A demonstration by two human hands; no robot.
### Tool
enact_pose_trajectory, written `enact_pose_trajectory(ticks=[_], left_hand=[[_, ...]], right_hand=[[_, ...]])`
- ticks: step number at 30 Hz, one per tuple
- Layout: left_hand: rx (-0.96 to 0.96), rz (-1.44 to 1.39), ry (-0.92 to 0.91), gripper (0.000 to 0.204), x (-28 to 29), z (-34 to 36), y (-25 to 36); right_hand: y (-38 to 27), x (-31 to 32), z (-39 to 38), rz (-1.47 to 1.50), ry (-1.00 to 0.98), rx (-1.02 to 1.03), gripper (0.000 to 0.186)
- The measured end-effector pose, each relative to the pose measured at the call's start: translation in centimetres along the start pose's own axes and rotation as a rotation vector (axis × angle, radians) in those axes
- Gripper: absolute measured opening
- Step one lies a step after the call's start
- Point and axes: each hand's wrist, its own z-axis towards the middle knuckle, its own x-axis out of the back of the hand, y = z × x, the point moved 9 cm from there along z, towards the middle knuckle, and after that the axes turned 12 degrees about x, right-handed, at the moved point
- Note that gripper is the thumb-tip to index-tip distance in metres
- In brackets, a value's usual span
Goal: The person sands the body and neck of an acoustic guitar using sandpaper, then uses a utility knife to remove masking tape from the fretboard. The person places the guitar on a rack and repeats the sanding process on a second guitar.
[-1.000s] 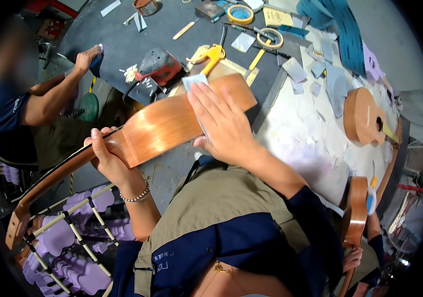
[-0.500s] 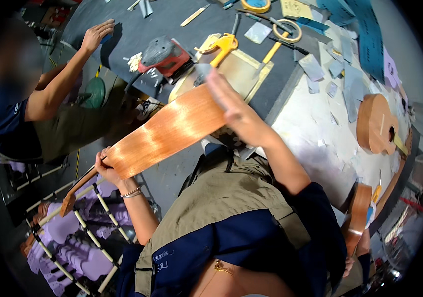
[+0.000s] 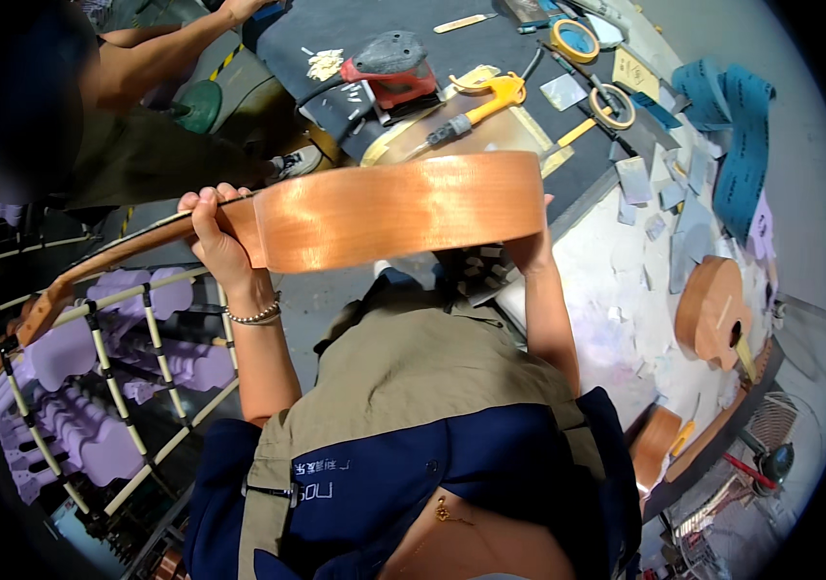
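A small wooden guitar (image 3: 398,208) is held sideways across the middle, its glossy reddish side facing me and its neck pointing lower left. My left hand (image 3: 222,242) grips the neck at the heel, fingers wrapped round it. My right hand (image 3: 529,249) is mostly hidden behind the wide end of the body; its fingers and anything in them cannot be made out. Just beyond the body lie a yellow tool (image 3: 490,101) and a tan board (image 3: 389,145) edged with tape.
The dark table (image 3: 306,39) carries a red sander (image 3: 398,72), tape rolls and tools. A white surface (image 3: 606,309) holds paper scraps and another guitar (image 3: 708,309), with blue strips (image 3: 741,174) behind. Racks (image 3: 113,387) of purple shapes stand lower left. A co-worker's arm (image 3: 161,58) reaches in upper left.
The guitar has swung to nearly level and moved right. My right hand and the pale sheet under it have dropped from view behind the body. The surroundings have shifted in the picture.
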Motion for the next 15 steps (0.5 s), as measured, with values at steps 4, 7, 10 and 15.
enact_pose_trajectory(ticks=[4, 7, 10, 15], left_hand=[[-0.015, 0.096, 0.090, 0.011, -1.5, -0.1, 0.3], [-0.024, 0.108, 0.099, 0.011, -1.9, -0.3, 0.2], [-0.061, 0.148, 0.073, 0.012, -3.7, -1.1, 0.4], [-0.074, 0.152, 0.080, 0.012, -4.2, -1.6, 0.5]], right_hand=[[-8.8, -5.8, -1.5, -0.602, -0.279, 0.351, 0.086], [-12.5, -10.3, -3.8, -1.136, -0.351, 0.621, 0.085], [-12.0, -15.0, -5.8, -1.768, -0.351, 0.819, 0.082], [-9.1, -19.8, -7.4, -1.848, -0.479, 0.888, 0.079]])
